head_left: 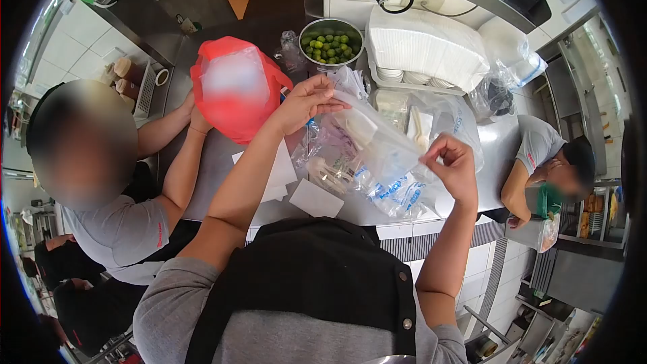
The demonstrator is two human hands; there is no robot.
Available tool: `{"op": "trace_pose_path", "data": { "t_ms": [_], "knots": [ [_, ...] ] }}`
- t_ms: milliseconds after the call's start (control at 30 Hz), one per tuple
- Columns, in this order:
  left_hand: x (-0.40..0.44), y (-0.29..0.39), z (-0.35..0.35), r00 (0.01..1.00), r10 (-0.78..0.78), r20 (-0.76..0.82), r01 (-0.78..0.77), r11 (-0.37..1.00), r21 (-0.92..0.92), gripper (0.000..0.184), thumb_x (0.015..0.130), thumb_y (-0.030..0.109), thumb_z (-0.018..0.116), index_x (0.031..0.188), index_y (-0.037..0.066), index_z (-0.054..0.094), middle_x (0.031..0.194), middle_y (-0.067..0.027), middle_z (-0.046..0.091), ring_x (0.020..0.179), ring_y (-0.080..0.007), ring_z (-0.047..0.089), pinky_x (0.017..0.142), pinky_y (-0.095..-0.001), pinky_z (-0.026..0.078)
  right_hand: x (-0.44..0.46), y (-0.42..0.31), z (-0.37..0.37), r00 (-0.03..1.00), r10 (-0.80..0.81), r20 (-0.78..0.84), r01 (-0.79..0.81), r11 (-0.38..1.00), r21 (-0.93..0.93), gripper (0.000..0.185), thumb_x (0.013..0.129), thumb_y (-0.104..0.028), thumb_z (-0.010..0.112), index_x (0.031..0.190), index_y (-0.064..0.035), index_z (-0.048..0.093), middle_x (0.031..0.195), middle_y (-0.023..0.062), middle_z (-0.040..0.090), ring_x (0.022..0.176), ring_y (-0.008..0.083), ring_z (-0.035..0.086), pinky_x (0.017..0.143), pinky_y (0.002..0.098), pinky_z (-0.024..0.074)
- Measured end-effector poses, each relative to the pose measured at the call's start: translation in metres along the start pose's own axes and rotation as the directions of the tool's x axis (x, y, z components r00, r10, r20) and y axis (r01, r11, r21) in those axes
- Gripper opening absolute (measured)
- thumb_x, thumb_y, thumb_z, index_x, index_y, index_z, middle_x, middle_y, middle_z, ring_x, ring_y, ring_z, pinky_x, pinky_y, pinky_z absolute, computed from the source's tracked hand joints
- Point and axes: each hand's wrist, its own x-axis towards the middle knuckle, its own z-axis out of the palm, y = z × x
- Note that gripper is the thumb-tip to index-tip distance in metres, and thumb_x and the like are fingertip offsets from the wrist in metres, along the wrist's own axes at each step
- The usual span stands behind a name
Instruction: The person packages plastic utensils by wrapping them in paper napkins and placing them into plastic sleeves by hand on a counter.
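Below clear bag (394,145) in hands (304,104): plastic packets (329,174); beyond, lime bowl (357,36).

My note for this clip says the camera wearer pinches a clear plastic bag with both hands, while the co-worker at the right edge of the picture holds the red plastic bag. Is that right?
Not quite: in the head view, the co-worker on the left holds the red plastic bag. The camera wearer does pinch a clear plastic bag with both hands.
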Motion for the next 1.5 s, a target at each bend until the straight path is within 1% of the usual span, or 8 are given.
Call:
{"op": "trace_pose_path", "data": {
  "t_ms": [167, 267, 467, 600, 667, 933, 1233, 1500],
  "knots": [
    [-0.01, -0.032, -0.023, 0.999, -0.033, 0.039, 0.033, 0.999, -0.016, 0.005, 0.101, 0.013, 0.049, 0.1, 0.008, 0.05, 0.106, -0.0051, 0.06, 0.11, -0.0234, 0.064, 0.097, -0.0383, 0.052, -0.01, 0.026, -0.009, 0.939, 0.321, 0.126, -0.322, 0.947, -0.013, 0.011, 0.076, 0.006, 0.072, 0.084, 0.0025, 0.065, 0.074, 0.0022, 0.064, 0.067, 0.008, 0.059, 0.063, 0.0223, 0.0482],
    [-0.015, -0.04, -0.024, 0.993, -0.078, 0.091, 0.087, 0.991, -0.105, 0.004, 0.102, 0.013, 0.048, 0.103, 0.009, 0.049, 0.108, -0.0057, 0.061, 0.11, -0.024, 0.065, 0.097, -0.0408, 0.052, -0.019, 0.07, 0.019, 0.962, 0.271, 0.011, -0.228, 0.829, -0.51, 0.074, 0.058, -0.001, 0.081, 0.128, -0.007, 0.058, 0.121, 0.0131, 0.062, 0.103, 0.026, 0.063, 0.091, 0.0361, 0.0503],
    [-0.02, -0.031, -0.018, 0.978, -0.049, 0.204, 0.098, 0.966, -0.238, 0.007, 0.102, 0.013, 0.046, 0.107, 0.009, 0.045, 0.113, -0.0117, 0.063, 0.108, -0.0271, 0.066, 0.096, -0.0431, 0.053, -0.018, 0.081, 0.139, 0.959, -0.283, -0.012, 0.255, 0.881, -0.399, 0.121, 0.049, -0.025, 0.095, 0.149, -0.0064, 0.03, 0.154, 0.0193, 0.027, 0.143, 0.0339, 0.025, 0.115, 0.0417, 0.0287],
    [-0.028, 0.0, 0.004, 0.98, -0.042, 0.194, 0.061, 0.994, -0.093, 0.01, 0.102, 0.017, 0.047, 0.107, 0.008, 0.044, 0.118, -0.0207, 0.063, 0.11, -0.0302, 0.065, 0.095, -0.0422, 0.054, -0.016, 0.097, 0.166, 0.982, -0.069, -0.178, 0.036, 0.983, -0.182, 0.091, 0.058, -0.026, 0.089, 0.137, -0.0061, 0.049, 0.151, 0.0218, 0.03, 0.142, 0.04, 0.025, 0.117, 0.0448, 0.023],
    [-0.031, 0.022, 0.017, 0.981, -0.013, 0.192, 0.017, 1.0, -0.019, 0.01, 0.103, 0.018, 0.047, 0.106, 0.009, 0.044, 0.12, -0.0229, 0.062, 0.111, -0.0313, 0.065, 0.094, -0.0412, 0.054, -0.012, 0.094, 0.163, 0.942, -0.295, -0.161, 0.073, 0.646, -0.759, 0.088, 0.068, -0.016, 0.083, 0.143, -0.0027, 0.039, 0.138, 0.0223, 0.047, 0.121, 0.0404, 0.051, 0.102, 0.0444, 0.043],
    [-0.033, 0.066, 0.037, 0.938, 0.317, 0.139, -0.284, 0.935, -0.212, 0.012, 0.103, 0.016, 0.041, 0.109, 0.005, 0.043, 0.124, -0.0379, 0.053, 0.119, -0.0392, 0.058, 0.098, -0.0434, 0.052, 0.02, 0.125, 0.115, 0.953, -0.303, -0.023, 0.2, 0.683, -0.702, 0.076, 0.076, -0.011, 0.073, 0.145, -0.0082, 0.04, 0.136, 0.0209, 0.052, 0.126, 0.0378, 0.049, 0.103, 0.0427, 0.041],
    [-0.032, 0.009, 0.037, 0.984, 0.179, -0.008, -0.173, 0.94, -0.294, 0.014, 0.104, 0.016, 0.041, 0.112, 0.007, 0.047, 0.128, -0.035, 0.052, 0.121, -0.0357, 0.057, 0.103, -0.0421, 0.05, -0.007, -0.009, 0.015, 0.994, -0.075, 0.083, 0.047, 0.955, 0.292, 0.126, 0.052, -0.046, 0.092, 0.153, -0.0097, 0.026, 0.156, 0.0157, 0.03, 0.145, 0.0346, 0.025, 0.115, 0.0431, 0.0245],
    [-0.018, -0.001, 0.066, 0.986, 0.161, 0.049, -0.138, 0.938, -0.317, 0.011, 0.103, 0.014, 0.043, 0.11, 0.007, 0.047, 0.128, -0.0306, 0.055, 0.121, -0.0356, 0.057, 0.104, -0.0445, 0.048, -0.015, -0.049, 0.018, 0.966, -0.155, -0.208, 0.039, 0.878, -0.476, 0.033, 0.072, -0.002, 0.078, 0.104, 0.0005, 0.069, 0.094, 0.0099, 0.072, 0.096, 0.0218, 0.066, 0.102, 0.0381, 0.0419]
  ]
}}
